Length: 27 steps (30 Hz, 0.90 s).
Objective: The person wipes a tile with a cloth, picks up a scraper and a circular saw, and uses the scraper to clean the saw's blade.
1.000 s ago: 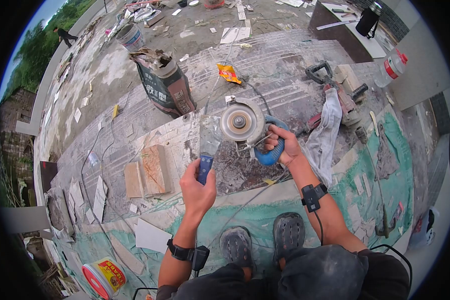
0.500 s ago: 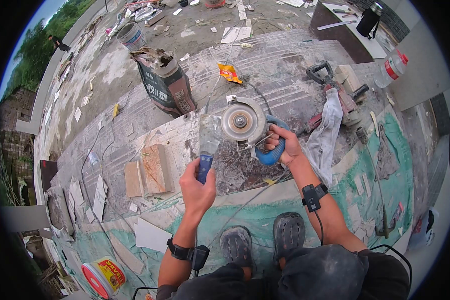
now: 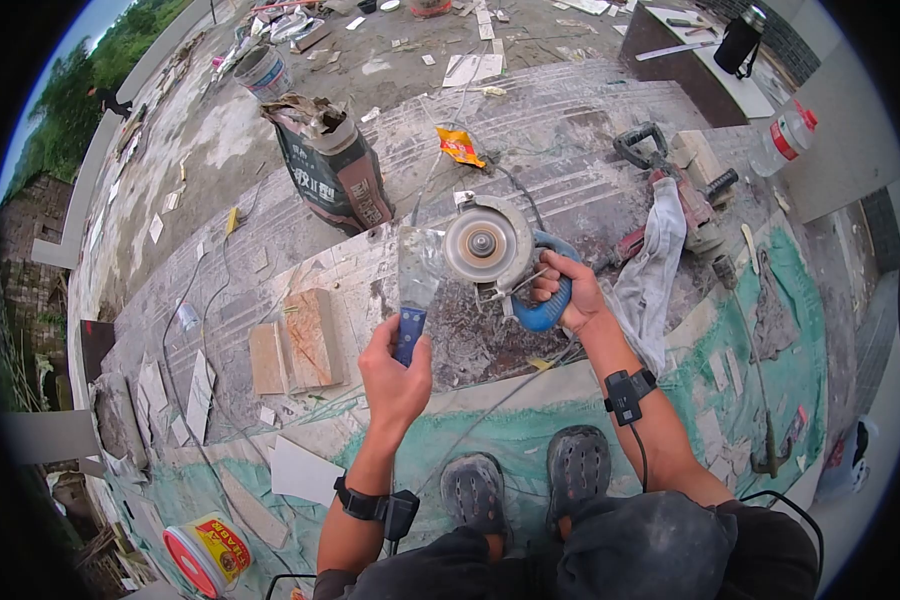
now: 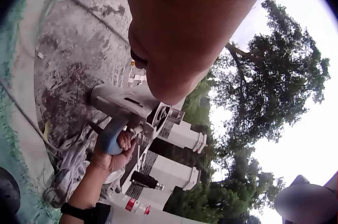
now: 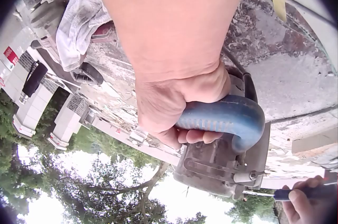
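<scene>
My right hand (image 3: 573, 290) is wrapped around the blue handle (image 5: 222, 118) of a handheld circular saw. The saw's round blade (image 3: 482, 244) faces up, inside a worn metal guard. In my left hand (image 3: 395, 378) is a putty knife, its blue handle (image 3: 410, 332) pinched between thumb and fingers. The wide metal blade (image 3: 420, 268) points away from me, right beside the saw's guard. From the left wrist, the saw (image 4: 124, 102) shows side-on with the right hand on its handle; my left forearm hides the putty knife there.
Tan stone blocks (image 3: 312, 338) lie left of the hands on a dusty board. Beyond stands an open mortar bag (image 3: 330, 175), near an orange wrapper (image 3: 459, 147). To the right are a red power tool (image 3: 685, 200) and a grey cloth (image 3: 650, 270). A cord trails near my feet.
Both hands hold nearly the same pose; the saw has shifted very slightly right. Far off at the upper left, a person has moved.
</scene>
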### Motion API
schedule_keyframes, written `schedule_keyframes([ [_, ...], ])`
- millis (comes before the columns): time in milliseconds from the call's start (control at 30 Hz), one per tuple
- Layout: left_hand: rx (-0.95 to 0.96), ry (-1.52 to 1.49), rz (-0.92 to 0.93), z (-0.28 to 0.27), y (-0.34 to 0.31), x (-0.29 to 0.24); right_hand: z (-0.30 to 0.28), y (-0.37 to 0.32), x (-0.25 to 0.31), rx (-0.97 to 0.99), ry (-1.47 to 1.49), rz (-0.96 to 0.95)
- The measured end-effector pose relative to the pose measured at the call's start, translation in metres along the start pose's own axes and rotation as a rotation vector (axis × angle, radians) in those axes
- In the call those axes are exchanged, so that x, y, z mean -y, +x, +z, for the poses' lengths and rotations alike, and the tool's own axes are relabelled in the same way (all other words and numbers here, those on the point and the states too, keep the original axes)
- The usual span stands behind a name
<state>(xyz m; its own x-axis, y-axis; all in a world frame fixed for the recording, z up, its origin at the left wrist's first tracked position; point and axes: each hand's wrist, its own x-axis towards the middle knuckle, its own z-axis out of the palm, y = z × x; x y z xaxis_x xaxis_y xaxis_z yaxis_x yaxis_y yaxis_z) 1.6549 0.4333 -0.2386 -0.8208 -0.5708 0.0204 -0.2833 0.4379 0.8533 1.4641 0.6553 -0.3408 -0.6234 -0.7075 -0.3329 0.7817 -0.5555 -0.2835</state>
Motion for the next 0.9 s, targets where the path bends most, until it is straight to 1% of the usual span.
schedule_keyframes([
  [233, 0.003, -0.021, 0.002, 0.002, -0.001, 0.000, -0.001, 0.000, 0.000, 0.045, 0.021, 0.008],
  [433, 0.011, -0.029, -0.024, -0.001, -0.002, 0.004, 0.002, -0.001, 0.001, 0.010, 0.020, 0.008],
  [500, -0.041, -0.042, 0.019, 0.000, -0.002, 0.015, 0.000, -0.001, 0.001, 0.016, 0.012, 0.006],
  [600, -0.046, -0.070, -0.019, -0.011, 0.002, 0.000, 0.002, 0.000, 0.001, 0.016, 0.018, 0.001],
  [633, -0.046, -0.070, -0.021, -0.012, 0.004, 0.002, 0.003, -0.001, 0.000, 0.012, 0.034, 0.001],
  [700, -0.074, -0.010, 0.041, -0.016, 0.012, 0.007, 0.004, 0.000, 0.000, 0.016, 0.018, -0.002],
  [733, -0.075, -0.009, 0.042, -0.018, 0.014, 0.005, 0.004, 0.000, 0.001, 0.012, 0.003, -0.006],
  [800, -0.024, 0.086, -0.041, -0.021, 0.016, 0.001, 0.003, 0.000, 0.001, 0.021, 0.012, 0.001],
  [900, -0.009, 0.128, -0.007, -0.019, 0.016, 0.019, 0.004, 0.000, 0.000, 0.021, 0.021, 0.005],
])
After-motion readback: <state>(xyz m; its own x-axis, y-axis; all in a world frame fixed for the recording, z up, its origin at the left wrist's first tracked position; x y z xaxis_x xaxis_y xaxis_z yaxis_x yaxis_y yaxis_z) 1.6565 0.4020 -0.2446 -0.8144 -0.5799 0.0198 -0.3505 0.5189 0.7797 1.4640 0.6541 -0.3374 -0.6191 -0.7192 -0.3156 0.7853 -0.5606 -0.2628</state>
